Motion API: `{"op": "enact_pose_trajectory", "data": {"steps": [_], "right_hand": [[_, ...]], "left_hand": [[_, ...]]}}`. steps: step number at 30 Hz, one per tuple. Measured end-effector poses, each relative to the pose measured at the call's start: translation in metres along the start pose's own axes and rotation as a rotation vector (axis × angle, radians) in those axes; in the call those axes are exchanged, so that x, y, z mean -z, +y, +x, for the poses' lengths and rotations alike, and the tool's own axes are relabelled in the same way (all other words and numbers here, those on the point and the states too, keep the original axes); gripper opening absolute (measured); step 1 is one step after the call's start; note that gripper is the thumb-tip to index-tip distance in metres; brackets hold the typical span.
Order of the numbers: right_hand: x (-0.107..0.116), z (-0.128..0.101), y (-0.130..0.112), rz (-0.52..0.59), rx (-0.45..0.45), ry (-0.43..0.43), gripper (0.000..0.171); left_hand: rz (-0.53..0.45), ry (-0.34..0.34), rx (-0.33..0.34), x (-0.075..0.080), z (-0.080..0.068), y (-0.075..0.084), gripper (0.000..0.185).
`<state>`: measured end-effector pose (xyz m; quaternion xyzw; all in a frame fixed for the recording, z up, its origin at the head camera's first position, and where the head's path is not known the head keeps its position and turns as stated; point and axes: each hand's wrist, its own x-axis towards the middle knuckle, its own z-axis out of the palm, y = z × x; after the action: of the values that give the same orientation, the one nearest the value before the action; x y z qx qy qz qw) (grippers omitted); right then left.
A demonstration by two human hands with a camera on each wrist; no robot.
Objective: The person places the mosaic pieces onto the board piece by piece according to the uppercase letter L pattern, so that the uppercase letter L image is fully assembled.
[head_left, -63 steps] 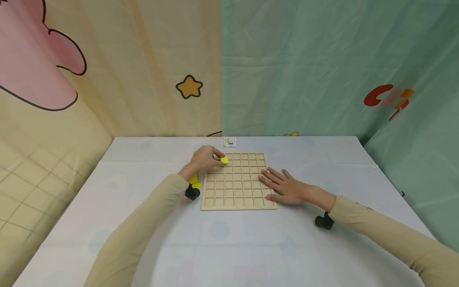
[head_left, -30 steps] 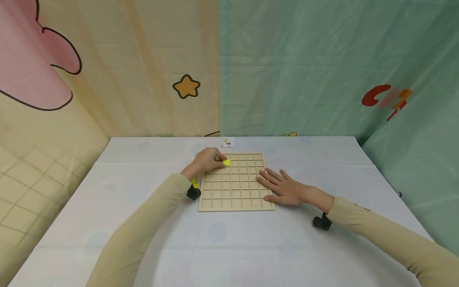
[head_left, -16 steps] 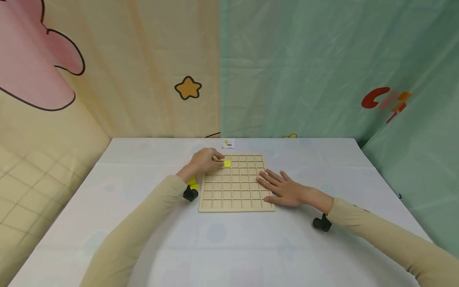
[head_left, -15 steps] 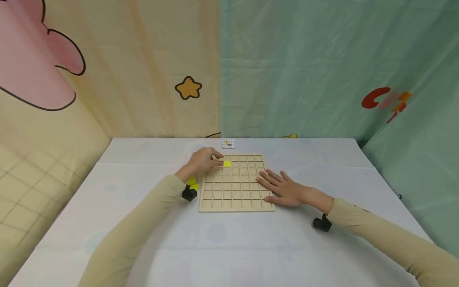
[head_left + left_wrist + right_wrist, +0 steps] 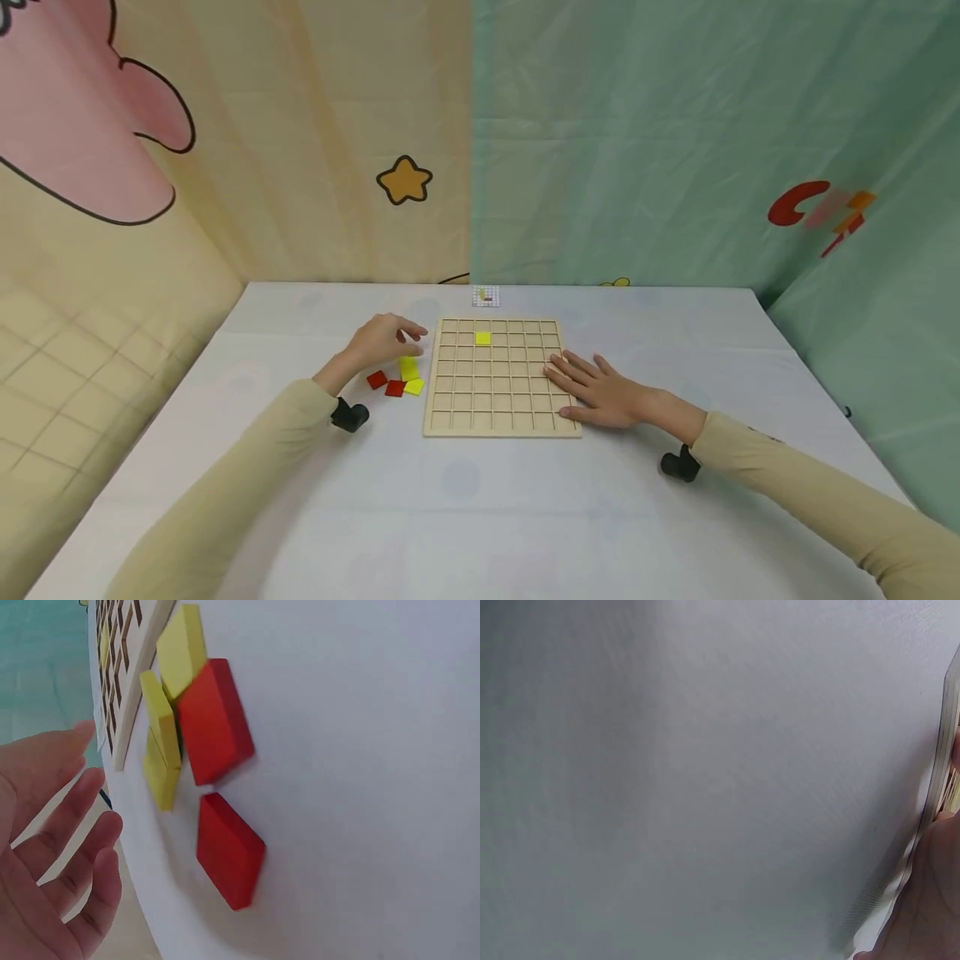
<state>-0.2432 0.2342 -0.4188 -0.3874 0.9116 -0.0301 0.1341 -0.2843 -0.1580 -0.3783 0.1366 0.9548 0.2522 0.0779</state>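
A wooden grid board lies on the table, with one yellow square tile set in a cell near its far left. Left of the board is a small group of loose tiles: yellow ones and two red ones, a nearer red tile and a red tile farther left. My left hand hovers just beyond these tiles, fingers loosely bent and holding nothing. In the left wrist view, its fingertips are apart from the yellow tiles. My right hand rests on the board's right edge with fingers spread.
A small card printed with a coloured grid lies behind the board, at the table's back edge. Curtains rise behind and on both sides of the table. Black wrist cameras hang below both wrists.
My left hand has set the yellow tile into a cell, let go and moved left off the board towards the loose tiles, uncovering the red ones. My right hand has stayed on the board.
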Motion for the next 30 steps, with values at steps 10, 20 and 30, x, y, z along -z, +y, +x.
{"op": "enact_pose_trajectory", "data": {"steps": [10,20,30], "right_hand": [[-0.002,0.001,0.004,-0.005,-0.02,-0.017,0.07],[-0.001,0.0,0.001,0.011,-0.004,0.0,0.07],[0.0,-0.001,-0.001,0.014,-0.008,0.002,0.069]], "left_hand": [[-0.04,-0.068,-0.008,0.001,-0.018,-0.026,0.037],[-0.055,-0.063,0.033,-0.007,-0.017,-0.028,0.041],[-0.03,-0.033,0.065,-0.008,-0.015,-0.029,0.039]]}}
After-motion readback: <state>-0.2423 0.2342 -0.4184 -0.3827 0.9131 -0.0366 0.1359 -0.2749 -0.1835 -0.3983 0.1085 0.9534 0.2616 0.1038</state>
